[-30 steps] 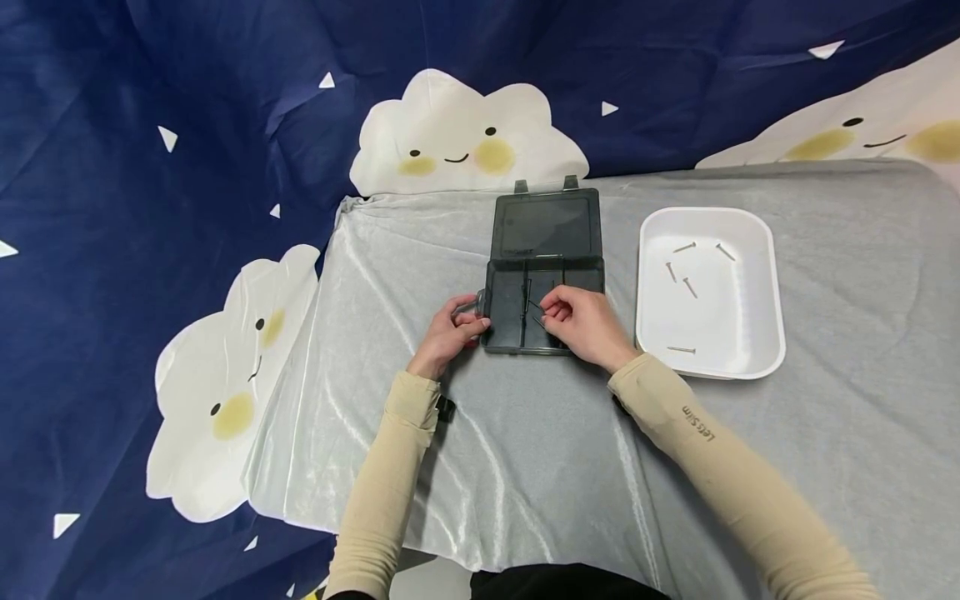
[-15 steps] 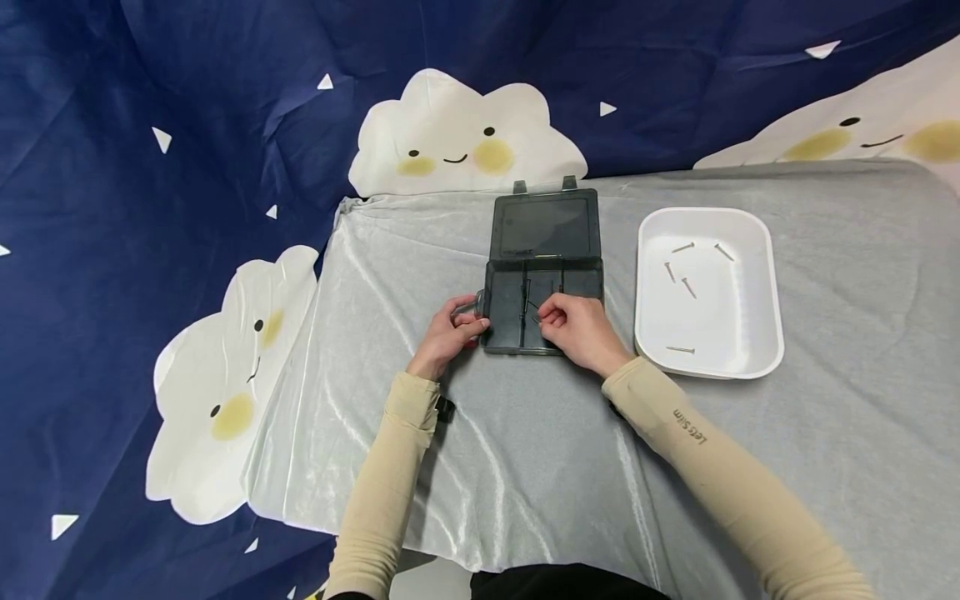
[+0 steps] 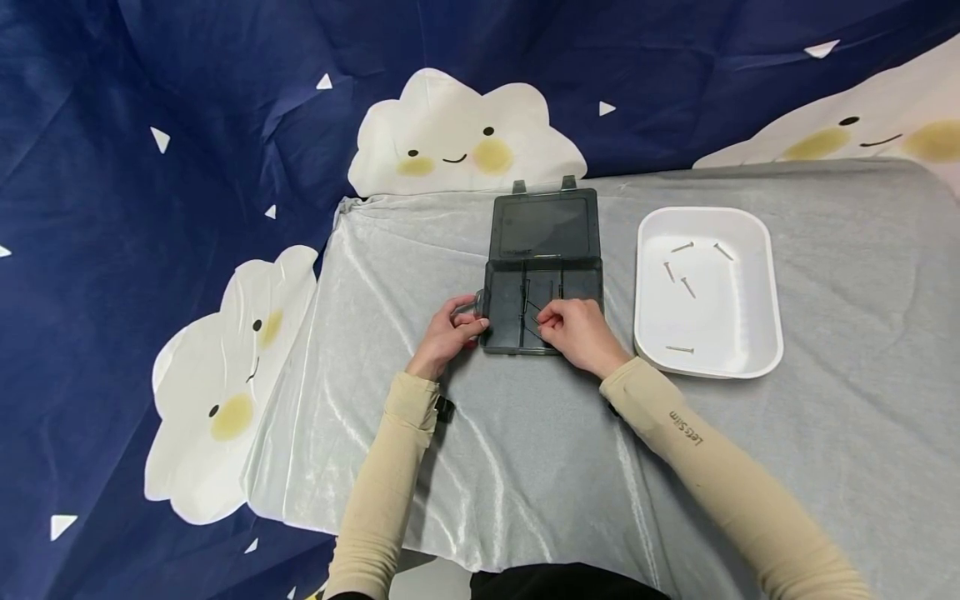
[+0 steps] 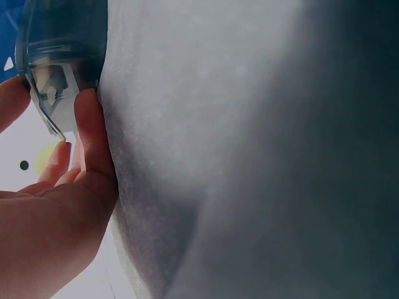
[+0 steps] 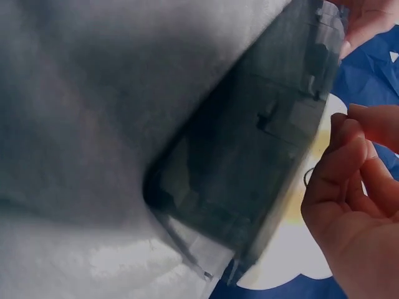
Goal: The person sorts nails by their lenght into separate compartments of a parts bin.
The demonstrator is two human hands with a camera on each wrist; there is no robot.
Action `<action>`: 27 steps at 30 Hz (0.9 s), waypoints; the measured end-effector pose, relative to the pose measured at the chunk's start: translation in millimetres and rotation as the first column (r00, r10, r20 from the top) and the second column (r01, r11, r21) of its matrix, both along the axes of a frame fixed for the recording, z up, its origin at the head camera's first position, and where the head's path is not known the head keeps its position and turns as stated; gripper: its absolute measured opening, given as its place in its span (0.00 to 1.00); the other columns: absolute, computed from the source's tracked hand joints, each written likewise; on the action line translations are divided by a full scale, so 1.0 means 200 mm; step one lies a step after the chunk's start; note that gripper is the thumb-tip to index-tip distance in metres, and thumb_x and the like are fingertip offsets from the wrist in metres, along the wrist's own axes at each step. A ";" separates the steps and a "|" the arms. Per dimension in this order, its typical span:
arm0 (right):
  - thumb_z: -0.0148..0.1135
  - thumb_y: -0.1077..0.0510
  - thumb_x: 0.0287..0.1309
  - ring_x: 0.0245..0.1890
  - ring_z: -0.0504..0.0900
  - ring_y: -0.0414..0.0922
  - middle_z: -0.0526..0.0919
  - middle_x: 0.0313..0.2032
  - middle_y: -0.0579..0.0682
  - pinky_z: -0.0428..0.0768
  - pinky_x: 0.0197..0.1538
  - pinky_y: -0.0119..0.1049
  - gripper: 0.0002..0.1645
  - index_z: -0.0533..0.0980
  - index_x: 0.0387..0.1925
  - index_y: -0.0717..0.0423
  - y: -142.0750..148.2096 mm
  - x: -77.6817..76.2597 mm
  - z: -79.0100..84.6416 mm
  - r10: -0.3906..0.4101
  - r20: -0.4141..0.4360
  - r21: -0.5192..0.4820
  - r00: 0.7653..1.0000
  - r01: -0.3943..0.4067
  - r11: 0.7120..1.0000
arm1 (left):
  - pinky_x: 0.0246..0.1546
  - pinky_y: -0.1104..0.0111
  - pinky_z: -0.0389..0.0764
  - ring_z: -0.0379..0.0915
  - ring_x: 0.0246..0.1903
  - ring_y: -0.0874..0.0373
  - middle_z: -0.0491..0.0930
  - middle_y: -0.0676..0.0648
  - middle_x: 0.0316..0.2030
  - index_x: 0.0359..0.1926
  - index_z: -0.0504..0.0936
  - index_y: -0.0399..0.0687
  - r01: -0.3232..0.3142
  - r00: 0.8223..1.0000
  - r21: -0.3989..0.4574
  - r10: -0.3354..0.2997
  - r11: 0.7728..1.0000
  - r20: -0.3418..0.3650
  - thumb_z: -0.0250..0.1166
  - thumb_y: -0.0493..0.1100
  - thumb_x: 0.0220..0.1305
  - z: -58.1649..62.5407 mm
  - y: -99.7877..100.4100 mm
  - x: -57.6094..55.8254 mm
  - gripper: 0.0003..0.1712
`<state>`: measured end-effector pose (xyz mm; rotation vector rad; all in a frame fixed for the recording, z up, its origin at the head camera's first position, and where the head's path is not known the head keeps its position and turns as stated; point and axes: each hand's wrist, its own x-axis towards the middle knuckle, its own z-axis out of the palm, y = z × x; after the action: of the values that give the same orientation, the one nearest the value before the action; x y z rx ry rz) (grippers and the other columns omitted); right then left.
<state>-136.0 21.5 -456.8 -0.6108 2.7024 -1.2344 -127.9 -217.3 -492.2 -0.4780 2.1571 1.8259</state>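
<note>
A dark translucent compartment box lies with its hinged lid folded back. My left hand grips the box at its left side, thumb by the near edge and fingers around the clear latch. Over the middle compartment, my right hand pinches a small screw, mostly hidden by the fingertips. In the right wrist view the thumb and index finger of the right hand meet above the box wall. Several thin dark screws lie inside the box near the divider.
A white plastic tray stands to the right, with several loose screws in it. Grey velvety cloth covers the table. A dark blue curtain with cloud prints hangs behind and to the left.
My right hand has moved slightly left and down, toward the near part of the middle compartment, with the screw between its fingertips. The left hand and the box have stayed put.
</note>
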 end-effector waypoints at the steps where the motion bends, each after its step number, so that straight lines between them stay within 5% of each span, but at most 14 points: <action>1: 0.61 0.63 0.55 0.27 0.81 0.43 0.85 0.27 0.51 0.77 0.35 0.36 0.08 0.84 0.35 0.61 0.01 0.00 0.01 -0.005 -0.006 -0.004 1.000 0.005 1.000 | 0.30 0.72 0.78 0.76 0.30 0.64 0.80 0.56 0.30 0.65 0.68 0.48 -0.001 1.000 0.001 0.001 1.000 0.001 0.68 0.35 0.59 0.00 0.00 0.00 0.33; 14: 0.63 0.63 0.56 0.27 0.76 0.41 0.84 0.27 0.52 0.71 0.33 0.26 0.05 0.83 0.34 0.58 0.16 -0.01 0.18 -0.107 -0.036 -0.104 0.994 0.103 0.989 | 0.32 0.71 0.78 0.77 0.31 0.62 0.80 0.55 0.32 0.66 0.68 0.50 0.014 1.000 -0.006 -0.014 1.000 0.003 0.68 0.37 0.60 0.00 0.00 0.00 0.33; 18: 0.64 0.63 0.55 0.26 0.74 0.41 0.82 0.26 0.51 0.68 0.30 0.23 0.05 0.82 0.34 0.59 0.21 -0.01 0.20 -0.117 -0.080 -0.113 0.990 0.108 0.988 | 0.32 0.70 0.78 0.77 0.32 0.62 0.81 0.55 0.33 0.66 0.68 0.51 0.020 1.000 -0.009 -0.020 1.000 0.008 0.68 0.38 0.60 0.00 0.00 0.00 0.33; 27: 0.63 0.61 0.57 0.28 0.74 0.36 0.83 0.30 0.53 0.68 0.33 0.22 0.08 0.81 0.38 0.59 0.37 0.00 0.20 -0.142 -0.039 -0.081 0.989 0.139 0.987 | 0.32 0.71 0.78 0.77 0.31 0.64 0.80 0.56 0.31 0.65 0.68 0.49 0.015 1.000 -0.006 -0.015 1.000 0.003 0.68 0.37 0.60 0.00 0.00 0.00 0.33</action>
<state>-135.6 95.6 -416.1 -0.4681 2.7878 -1.3808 -127.6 -216.4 -491.5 -0.4646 2.1588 1.8104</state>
